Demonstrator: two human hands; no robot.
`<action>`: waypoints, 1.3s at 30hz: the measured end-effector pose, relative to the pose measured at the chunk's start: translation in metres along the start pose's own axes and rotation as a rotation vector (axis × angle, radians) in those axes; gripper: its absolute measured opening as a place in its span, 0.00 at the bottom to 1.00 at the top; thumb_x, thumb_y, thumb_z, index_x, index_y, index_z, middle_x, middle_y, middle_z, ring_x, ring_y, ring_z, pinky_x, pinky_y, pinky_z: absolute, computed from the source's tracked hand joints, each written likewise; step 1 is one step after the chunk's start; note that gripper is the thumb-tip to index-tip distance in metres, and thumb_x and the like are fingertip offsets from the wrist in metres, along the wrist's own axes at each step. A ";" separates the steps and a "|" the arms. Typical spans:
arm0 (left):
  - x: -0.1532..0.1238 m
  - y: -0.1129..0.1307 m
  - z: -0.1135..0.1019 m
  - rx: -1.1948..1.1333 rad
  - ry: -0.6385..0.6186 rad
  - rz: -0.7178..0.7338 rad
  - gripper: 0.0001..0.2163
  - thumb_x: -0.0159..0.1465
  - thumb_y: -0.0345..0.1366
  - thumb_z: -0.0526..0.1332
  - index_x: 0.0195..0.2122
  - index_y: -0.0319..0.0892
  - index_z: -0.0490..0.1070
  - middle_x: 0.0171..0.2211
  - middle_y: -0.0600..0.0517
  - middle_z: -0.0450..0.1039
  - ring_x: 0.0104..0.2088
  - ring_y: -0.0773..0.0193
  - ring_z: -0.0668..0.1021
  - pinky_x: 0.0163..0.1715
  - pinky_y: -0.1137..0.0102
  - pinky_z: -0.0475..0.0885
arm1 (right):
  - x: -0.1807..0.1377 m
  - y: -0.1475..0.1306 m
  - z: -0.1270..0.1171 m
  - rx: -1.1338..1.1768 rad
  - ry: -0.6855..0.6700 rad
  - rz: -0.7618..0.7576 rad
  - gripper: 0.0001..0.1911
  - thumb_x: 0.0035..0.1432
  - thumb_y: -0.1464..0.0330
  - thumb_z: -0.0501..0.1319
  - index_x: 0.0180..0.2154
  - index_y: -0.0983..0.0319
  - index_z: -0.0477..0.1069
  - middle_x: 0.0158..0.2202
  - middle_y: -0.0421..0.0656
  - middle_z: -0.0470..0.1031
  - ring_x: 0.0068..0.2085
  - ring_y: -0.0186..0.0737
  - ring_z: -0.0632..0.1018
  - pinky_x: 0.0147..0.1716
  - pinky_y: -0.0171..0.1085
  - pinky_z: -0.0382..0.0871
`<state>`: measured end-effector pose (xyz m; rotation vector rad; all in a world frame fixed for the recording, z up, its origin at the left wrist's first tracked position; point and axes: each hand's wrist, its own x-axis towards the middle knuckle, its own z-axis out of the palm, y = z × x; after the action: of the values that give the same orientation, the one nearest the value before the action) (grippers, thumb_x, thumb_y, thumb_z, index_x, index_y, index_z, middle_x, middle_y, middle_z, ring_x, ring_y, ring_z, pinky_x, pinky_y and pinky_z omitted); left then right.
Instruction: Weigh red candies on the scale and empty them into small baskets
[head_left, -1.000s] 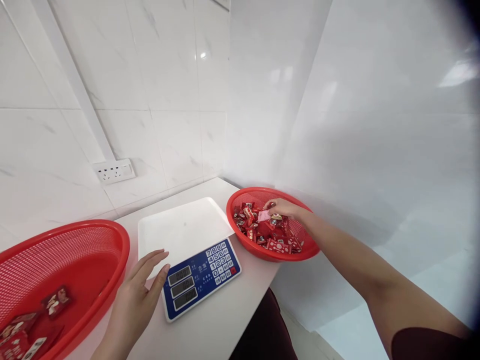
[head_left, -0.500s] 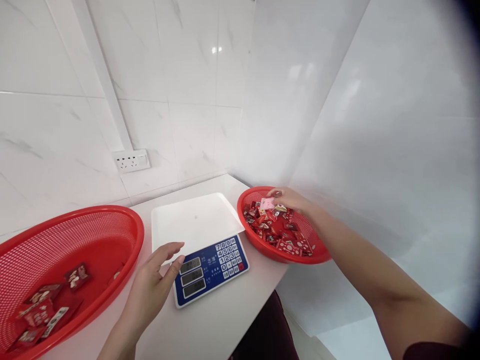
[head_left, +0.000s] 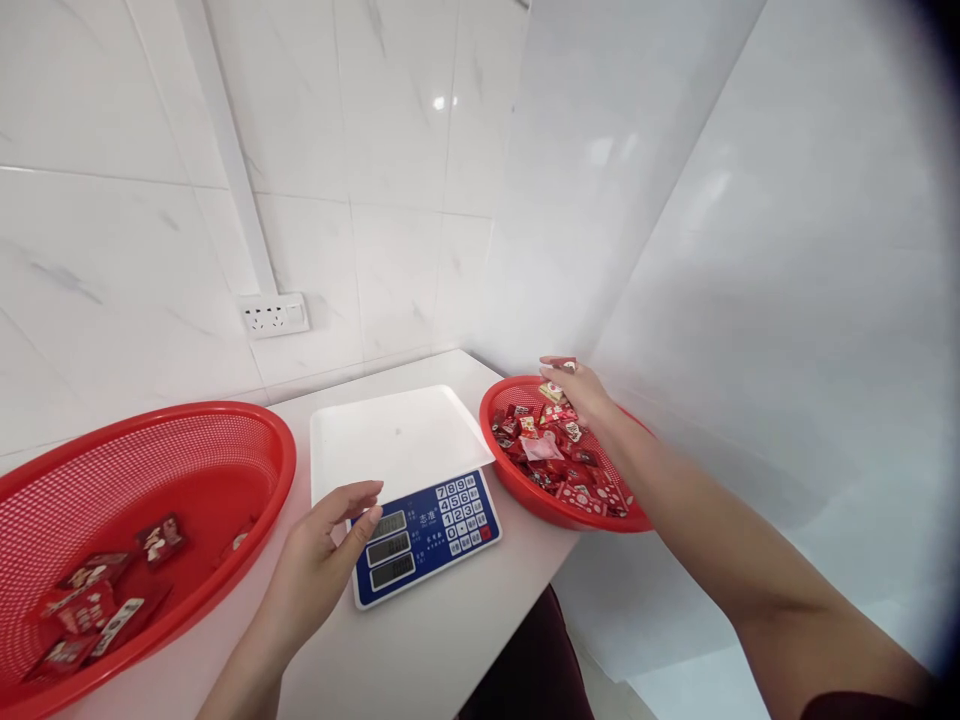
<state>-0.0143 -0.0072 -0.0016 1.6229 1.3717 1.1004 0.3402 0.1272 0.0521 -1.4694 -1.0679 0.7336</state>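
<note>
My right hand (head_left: pixel 581 390) is raised just over the far rim of the right red basket (head_left: pixel 517 492), its fingers closed on a small red snack packet (head_left: pixel 564 364). Below the fingers lie more wrapped packets, mostly red, and a pink packet (head_left: pixel 541 447) rests on top of the pile. My left hand (head_left: pixel 330 545) hovers at the left edge of the digital scale (head_left: pixel 431 575), thumb and fingers apart, holding nothing. The scale's white pan (head_left: pixel 397 430) bears nothing. Part of its display is hidden behind the left fingertips.
A larger red basket (head_left: pixel 281 440) stands at the left, with several packets (head_left: pixel 160 540) on its bottom. Behind the white table (head_left: pixel 420 650) rises a tiled wall with a power socket (head_left: pixel 274 315). Another wall closes in on the right.
My right hand has let go of the pink packet, which now lies on the pile, and has risen slightly with a red packet. My left hand stays by the scale.
</note>
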 end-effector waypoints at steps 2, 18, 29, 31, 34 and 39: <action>-0.002 0.004 0.006 -0.182 -0.041 -0.051 0.18 0.58 0.50 0.60 0.44 0.46 0.72 0.45 0.47 0.74 0.47 0.53 0.75 0.47 0.59 0.71 | -0.013 -0.016 0.016 0.085 -0.047 0.007 0.18 0.45 0.66 0.62 0.41 0.62 0.69 0.22 0.35 0.66 0.16 0.27 0.61 0.14 0.30 0.53; -0.010 0.010 0.039 -1.020 -0.018 -0.279 0.16 0.61 0.46 0.60 0.49 0.47 0.68 0.34 0.53 0.71 0.33 0.69 0.75 0.32 0.73 0.75 | -0.182 -0.019 0.164 0.042 -0.691 -0.513 0.21 0.64 0.57 0.46 0.55 0.55 0.63 0.41 0.43 0.69 0.43 0.38 0.71 0.48 0.42 0.65; 0.003 0.005 0.011 -0.956 0.163 -0.290 0.17 0.54 0.49 0.65 0.37 0.42 0.69 0.25 0.57 0.68 0.23 0.73 0.72 0.19 0.79 0.66 | -0.097 -0.002 0.161 -0.129 -0.680 -0.006 0.36 0.60 0.53 0.50 0.66 0.56 0.43 0.63 0.50 0.55 0.60 0.44 0.62 0.53 0.43 0.63; 0.003 0.006 0.008 -0.897 0.150 -0.265 0.17 0.54 0.50 0.65 0.36 0.41 0.69 0.25 0.57 0.68 0.22 0.73 0.70 0.20 0.78 0.66 | -0.091 -0.001 0.157 -0.161 -0.669 -0.027 0.37 0.60 0.52 0.51 0.66 0.56 0.42 0.66 0.49 0.48 0.63 0.45 0.57 0.57 0.46 0.56; 0.001 0.007 0.009 -0.766 0.095 -0.201 0.17 0.56 0.50 0.62 0.33 0.39 0.69 0.23 0.56 0.67 0.22 0.72 0.68 0.22 0.76 0.64 | -0.099 -0.005 0.147 -0.162 -0.668 -0.163 0.32 0.58 0.51 0.53 0.61 0.56 0.56 0.64 0.48 0.55 0.62 0.45 0.59 0.58 0.47 0.54; -0.003 0.003 0.017 -0.481 -0.001 -0.102 0.14 0.55 0.46 0.65 0.30 0.39 0.72 0.22 0.56 0.67 0.24 0.69 0.68 0.25 0.74 0.63 | -0.135 -0.011 0.127 -0.127 -1.058 -0.219 0.20 0.56 0.53 0.56 0.40 0.60 0.75 0.35 0.44 0.76 0.35 0.37 0.76 0.34 0.38 0.70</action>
<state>0.0029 -0.0111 -0.0055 1.1910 1.0691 1.2516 0.1710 0.0561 0.0233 -0.9912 -2.0520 1.3498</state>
